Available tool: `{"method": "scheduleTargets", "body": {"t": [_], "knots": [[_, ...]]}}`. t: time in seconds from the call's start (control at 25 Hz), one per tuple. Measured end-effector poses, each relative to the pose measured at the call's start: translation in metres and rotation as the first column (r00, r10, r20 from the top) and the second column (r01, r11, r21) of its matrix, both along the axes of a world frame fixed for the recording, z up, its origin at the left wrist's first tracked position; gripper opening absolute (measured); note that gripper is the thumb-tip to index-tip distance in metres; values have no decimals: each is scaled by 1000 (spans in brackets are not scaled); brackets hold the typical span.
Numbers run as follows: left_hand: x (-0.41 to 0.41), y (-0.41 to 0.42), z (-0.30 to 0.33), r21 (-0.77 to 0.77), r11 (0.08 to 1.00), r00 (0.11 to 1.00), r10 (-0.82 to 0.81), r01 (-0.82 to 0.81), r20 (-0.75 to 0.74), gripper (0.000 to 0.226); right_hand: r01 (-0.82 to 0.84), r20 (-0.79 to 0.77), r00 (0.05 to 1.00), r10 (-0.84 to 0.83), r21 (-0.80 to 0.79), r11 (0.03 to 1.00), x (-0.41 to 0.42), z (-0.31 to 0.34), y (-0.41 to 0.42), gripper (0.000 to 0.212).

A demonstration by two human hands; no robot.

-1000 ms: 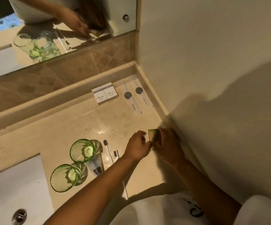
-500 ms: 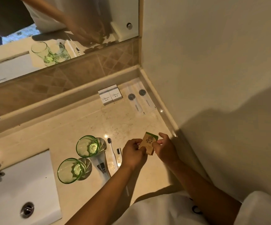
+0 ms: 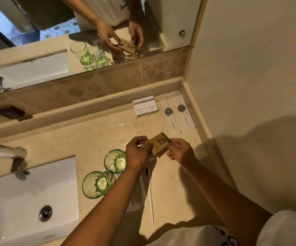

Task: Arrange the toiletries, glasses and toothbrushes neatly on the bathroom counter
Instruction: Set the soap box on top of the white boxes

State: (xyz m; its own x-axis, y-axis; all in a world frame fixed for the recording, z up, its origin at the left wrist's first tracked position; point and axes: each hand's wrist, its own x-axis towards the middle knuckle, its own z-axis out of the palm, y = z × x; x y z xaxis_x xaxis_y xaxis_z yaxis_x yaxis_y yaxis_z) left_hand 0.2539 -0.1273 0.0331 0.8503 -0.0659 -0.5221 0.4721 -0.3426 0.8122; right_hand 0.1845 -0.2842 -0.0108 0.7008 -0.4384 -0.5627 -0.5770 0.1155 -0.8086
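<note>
You have the small brown soap box (image 3: 159, 145) pinched between both hands above the bench (image 3: 90, 139): your left hand (image 3: 138, 153) curls closed on its near-left corner, and your right hand (image 3: 180, 151) grips the green-edged right side with thumb and fingertips, the other fingers loosely bent. The box hangs tilted, clear of the surface, between the two green glasses (image 3: 108, 173) and the far corner where two white packets (image 3: 145, 108) sit side by side next to two sealed sachets (image 3: 177, 115) along the wall. The risk lies just under your left wrist: the nearer-to-hand glass (image 3: 115, 163) stands almost touching your forearm, and a careless sweep while you set the box down could, I judge, knock it over or into its neighbour, close beside the sink (image 3: 30, 206). The toothbrushes (image 3: 150, 192) lie partly hidden beneath your arm, so dragging the wrist back could skew them. The box looks light, so a loose two-handed pinch may let it twist and land crooked.
</note>
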Motion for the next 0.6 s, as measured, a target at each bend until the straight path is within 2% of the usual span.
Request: {"method": "scheduleTargets", "body": {"t": [0.08,0.2,0.32,0.4,0.48,0.6], "knots": [[20,3,-2,41,997,998,62,-63,10,29,-12,25,1000,11,30,999,23,2,-1,27],[53,-3,-11,53,966,967,256,-254,-16,32,-8,70,998,5,39,999,59,4,-1,23],[83,-19,-13,39,956,956,291,-289,-29,21,-12,91,996,18,-65,998,97,5,-5,27],[104,-28,-15,32,968,968,250,-249,-15,27,-13,81,996,26,-159,987,121,2,-10,31],[125,-35,-17,46,990,991,134,-135,31,37,-24,70,997,43,-256,966,143,-4,-17,32],[146,-43,-20,124,992,988,-38,19,149,46,-27,104,993,64,-320,947,166,-15,-24,31]]}}
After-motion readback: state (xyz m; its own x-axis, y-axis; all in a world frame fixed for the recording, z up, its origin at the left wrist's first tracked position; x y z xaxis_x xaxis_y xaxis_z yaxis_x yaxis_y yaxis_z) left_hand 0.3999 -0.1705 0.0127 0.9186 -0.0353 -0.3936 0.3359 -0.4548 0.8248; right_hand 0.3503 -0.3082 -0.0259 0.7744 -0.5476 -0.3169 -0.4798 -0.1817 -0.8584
